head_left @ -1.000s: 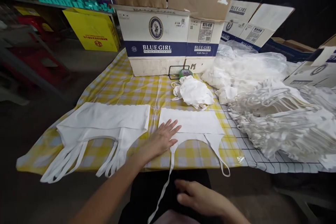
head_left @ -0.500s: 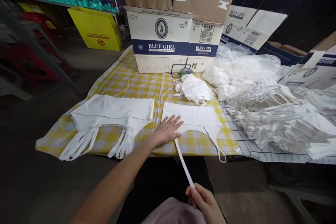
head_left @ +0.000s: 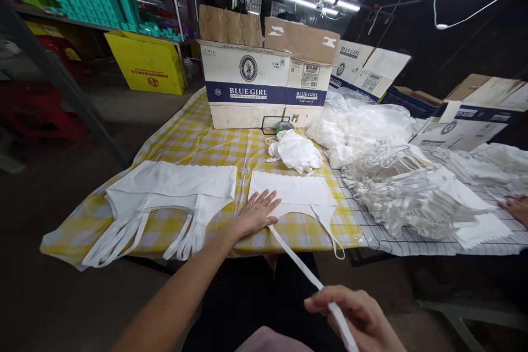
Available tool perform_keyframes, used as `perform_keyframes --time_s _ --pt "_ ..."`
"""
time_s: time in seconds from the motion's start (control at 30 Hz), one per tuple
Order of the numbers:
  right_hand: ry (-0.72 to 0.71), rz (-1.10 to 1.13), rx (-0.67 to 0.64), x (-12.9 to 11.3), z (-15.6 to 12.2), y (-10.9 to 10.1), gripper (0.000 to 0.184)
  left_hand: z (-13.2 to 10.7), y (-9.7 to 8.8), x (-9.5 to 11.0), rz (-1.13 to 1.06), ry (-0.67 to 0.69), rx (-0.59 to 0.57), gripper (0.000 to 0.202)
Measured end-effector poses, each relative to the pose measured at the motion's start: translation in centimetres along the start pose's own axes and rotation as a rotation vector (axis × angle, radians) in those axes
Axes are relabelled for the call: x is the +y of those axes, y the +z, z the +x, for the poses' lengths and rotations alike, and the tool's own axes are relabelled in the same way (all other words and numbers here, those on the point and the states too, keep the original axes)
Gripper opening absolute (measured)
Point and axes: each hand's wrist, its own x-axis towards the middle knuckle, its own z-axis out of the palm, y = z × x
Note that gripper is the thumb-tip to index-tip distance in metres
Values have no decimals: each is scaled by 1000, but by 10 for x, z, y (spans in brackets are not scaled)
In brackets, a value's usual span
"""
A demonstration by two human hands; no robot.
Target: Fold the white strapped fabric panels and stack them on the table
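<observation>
A white cloth piece with two long straps lies flat on the yellow checked tablecloth in front of me. My left hand rests flat on its left part, fingers spread. One white strap runs taut from the cloth down to my right hand, which is closed around it below the table edge. The other strap hangs over the table edge at the right.
A stack of the same white pieces lies to the left. A crumpled white piece, an open BLUE GIRL carton and a big heap of white pieces stand behind and right. Another person's hand shows at the far right.
My right hand took hold of the hanging strap and has pulled it out taut toward me and to the right. My left hand stays flat on the cloth.
</observation>
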Motion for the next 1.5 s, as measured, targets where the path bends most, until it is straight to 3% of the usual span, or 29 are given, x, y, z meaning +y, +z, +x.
perform_keyframes --time_s 0.1,0.23,0.33,0.47,0.57,0.7,0.83,0.9,1.03,1.13,1.23,1.37,1.5 --pt "-155 -81 -14 -17 29 -11 24 -2 -1 1 16 12 26 56" --pt "-234 -146 176 -40 60 -18 28 -4 -3 3 1 7 48 58" --pt "-264 -74 246 -53 77 -21 28 -5 -2 1 -24 4 57 58" --pt "-273 77 234 -62 94 -24 25 -3 -6 7 1 10 125 60" --pt "-255 112 165 -65 102 -24 27 -1 -26 30 -24 60 277 57" --pt "-249 141 83 -63 110 -17 29 1 -66 71 -207 156 495 52" --pt "-208 176 11 -61 116 -10 31 4 -87 90 -289 249 576 35" --pt "-163 231 -32 -62 117 -8 32 5 -85 91 -326 244 594 20" --pt "-62 151 -28 -60 122 -12 24 0 -69 84 -385 154 594 15" --pt "-126 -158 25 -45 130 -13 30 -8 -52 79 -387 91 539 11" --pt "-207 -408 76 -25 139 -8 22 -15 -38 76 -405 29 484 10" --pt "-295 -491 105 -9 150 2 19 -18 -31 68 -458 -79 400 10" --pt "-327 -520 145 -2 170 0 17 -9 -35 45 -465 -102 321 6"
